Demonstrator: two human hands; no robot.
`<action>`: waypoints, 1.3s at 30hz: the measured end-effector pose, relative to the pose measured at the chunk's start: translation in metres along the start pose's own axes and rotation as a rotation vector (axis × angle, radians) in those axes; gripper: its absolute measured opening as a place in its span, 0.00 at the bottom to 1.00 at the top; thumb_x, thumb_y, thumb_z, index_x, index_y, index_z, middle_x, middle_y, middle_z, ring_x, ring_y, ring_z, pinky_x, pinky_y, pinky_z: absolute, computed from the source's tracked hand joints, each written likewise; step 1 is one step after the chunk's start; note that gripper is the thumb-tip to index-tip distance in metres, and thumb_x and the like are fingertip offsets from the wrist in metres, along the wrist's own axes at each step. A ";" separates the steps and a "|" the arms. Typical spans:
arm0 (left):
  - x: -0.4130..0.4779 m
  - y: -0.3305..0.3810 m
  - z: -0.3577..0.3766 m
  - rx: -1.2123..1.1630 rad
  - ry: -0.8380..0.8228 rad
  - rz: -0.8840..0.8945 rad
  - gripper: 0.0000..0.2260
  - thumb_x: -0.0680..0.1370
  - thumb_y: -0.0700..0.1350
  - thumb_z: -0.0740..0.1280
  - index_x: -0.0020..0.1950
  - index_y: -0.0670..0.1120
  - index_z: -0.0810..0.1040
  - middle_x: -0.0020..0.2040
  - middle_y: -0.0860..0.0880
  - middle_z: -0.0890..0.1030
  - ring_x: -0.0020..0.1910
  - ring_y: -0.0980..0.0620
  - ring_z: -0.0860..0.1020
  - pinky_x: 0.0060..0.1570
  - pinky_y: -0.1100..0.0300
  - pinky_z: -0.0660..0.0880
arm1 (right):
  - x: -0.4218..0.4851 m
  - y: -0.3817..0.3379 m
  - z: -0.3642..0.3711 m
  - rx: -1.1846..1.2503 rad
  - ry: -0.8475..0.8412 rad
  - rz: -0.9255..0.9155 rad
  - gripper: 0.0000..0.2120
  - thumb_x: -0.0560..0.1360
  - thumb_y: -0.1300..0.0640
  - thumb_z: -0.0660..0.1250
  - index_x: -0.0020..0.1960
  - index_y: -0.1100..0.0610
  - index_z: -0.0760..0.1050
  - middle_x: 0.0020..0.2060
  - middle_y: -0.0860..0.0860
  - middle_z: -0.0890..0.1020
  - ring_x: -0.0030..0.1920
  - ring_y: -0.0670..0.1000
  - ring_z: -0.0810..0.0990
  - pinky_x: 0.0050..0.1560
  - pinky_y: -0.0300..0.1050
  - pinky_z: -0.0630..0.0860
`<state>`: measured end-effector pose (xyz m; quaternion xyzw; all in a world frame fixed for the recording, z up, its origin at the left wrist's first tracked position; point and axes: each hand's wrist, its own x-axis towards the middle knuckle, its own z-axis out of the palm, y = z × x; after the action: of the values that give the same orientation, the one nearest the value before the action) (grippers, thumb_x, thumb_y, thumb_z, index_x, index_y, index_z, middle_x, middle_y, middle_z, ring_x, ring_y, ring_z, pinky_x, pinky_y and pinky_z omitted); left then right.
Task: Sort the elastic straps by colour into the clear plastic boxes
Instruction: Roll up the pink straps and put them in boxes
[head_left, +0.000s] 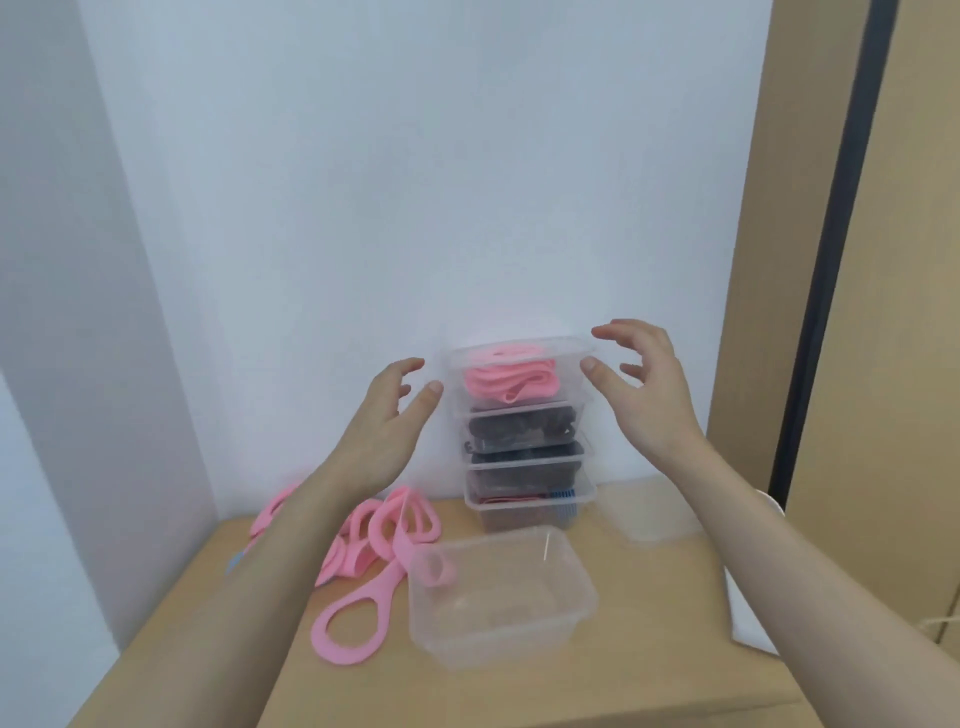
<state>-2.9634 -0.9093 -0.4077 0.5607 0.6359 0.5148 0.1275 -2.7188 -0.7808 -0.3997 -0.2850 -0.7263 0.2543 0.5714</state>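
The left hand (384, 415) and right hand (644, 384) hover, each grip loose and empty, beside the top box (570, 380), maybe to steady the stack (527, 460).

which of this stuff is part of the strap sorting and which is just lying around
Part of the job: loose pink straps; empty clear box; stack of filled boxes, pink ones in the top box; loose clear lid; left hand and right hand, either side of the top box.

Lying about: white object at far right, unclear what.
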 end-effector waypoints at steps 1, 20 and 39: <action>-0.015 -0.004 -0.004 -0.028 0.032 -0.005 0.18 0.84 0.57 0.59 0.74 0.58 0.67 0.73 0.59 0.69 0.71 0.60 0.68 0.60 0.64 0.66 | -0.011 -0.004 0.003 -0.012 0.019 -0.029 0.11 0.78 0.57 0.70 0.60 0.51 0.78 0.65 0.47 0.71 0.66 0.43 0.72 0.66 0.42 0.70; -0.149 -0.141 -0.032 0.378 -0.036 -0.204 0.17 0.74 0.49 0.71 0.63 0.54 0.76 0.56 0.56 0.77 0.55 0.57 0.74 0.58 0.57 0.73 | -0.088 -0.041 0.169 -0.495 -0.688 0.061 0.07 0.72 0.57 0.63 0.43 0.51 0.81 0.44 0.48 0.83 0.48 0.52 0.81 0.50 0.51 0.80; -0.140 -0.150 -0.046 -0.234 0.383 -0.340 0.07 0.80 0.42 0.67 0.45 0.43 0.82 0.40 0.49 0.84 0.39 0.54 0.79 0.41 0.59 0.74 | -0.049 -0.031 0.232 -0.315 -0.883 0.501 0.05 0.77 0.61 0.69 0.47 0.64 0.78 0.38 0.59 0.81 0.33 0.55 0.82 0.34 0.44 0.80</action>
<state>-3.0370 -1.0268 -0.5649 0.3201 0.6697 0.6524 0.1532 -2.9395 -0.8472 -0.4624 -0.3977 -0.8369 0.3668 0.0832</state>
